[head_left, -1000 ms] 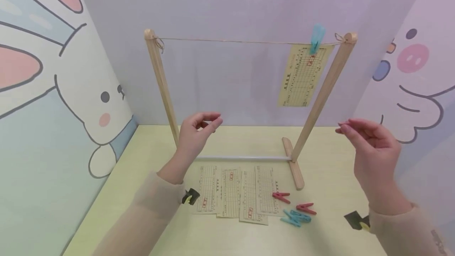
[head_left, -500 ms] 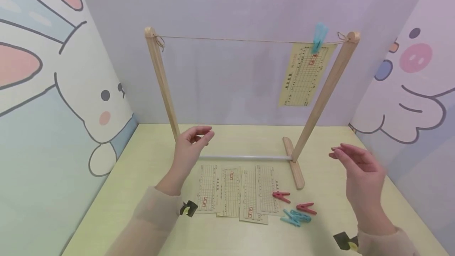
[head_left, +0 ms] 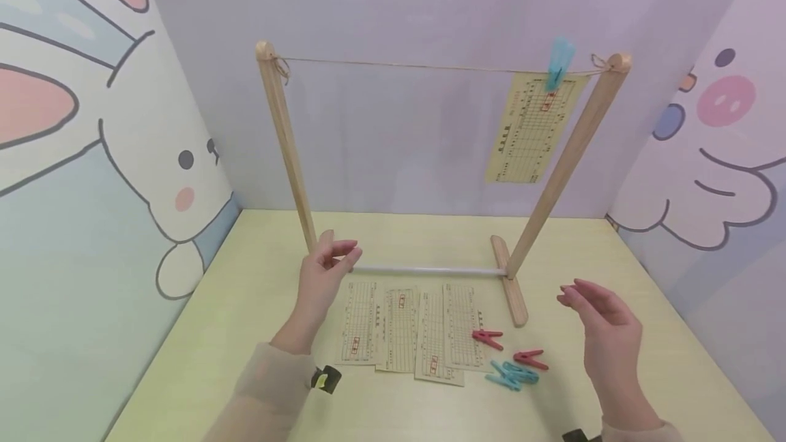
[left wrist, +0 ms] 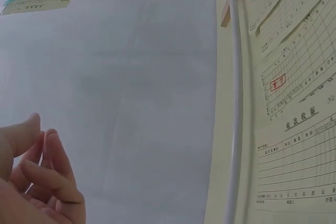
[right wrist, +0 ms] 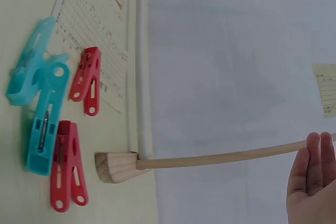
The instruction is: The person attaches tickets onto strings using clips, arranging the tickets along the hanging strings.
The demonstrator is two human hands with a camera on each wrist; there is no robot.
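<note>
My left hand (head_left: 322, 275) hovers near the foot of the left post, fingers loosely bent and holding nothing. On the other side, my right hand (head_left: 608, 329) is in the air right of the clothespins, also holding nothing. Below the rack lie several printed paper slips (head_left: 399, 329), overlapping in a row. Beside them are two red clothespins (right wrist: 86, 80), one lying over the rightmost slip, and two blue clothespins (right wrist: 47, 116). A further slip (head_left: 534, 131) hangs from the string (head_left: 393, 65) by a blue clothespin (head_left: 559, 63), close to the right post.
The wooden rack has a left post (head_left: 285, 142), a right post (head_left: 571, 162) and a white bottom bar (head_left: 430, 270). Its right foot (head_left: 511, 285) rests on the pale yellow table (head_left: 430, 415). Cartoon-printed walls (head_left: 184, 224) stand around the table's sides.
Both hands have come down from higher up, the right one also moving inward to the left. The slips, clothespins and rack stay as they were; the head view has shifted slightly.
</note>
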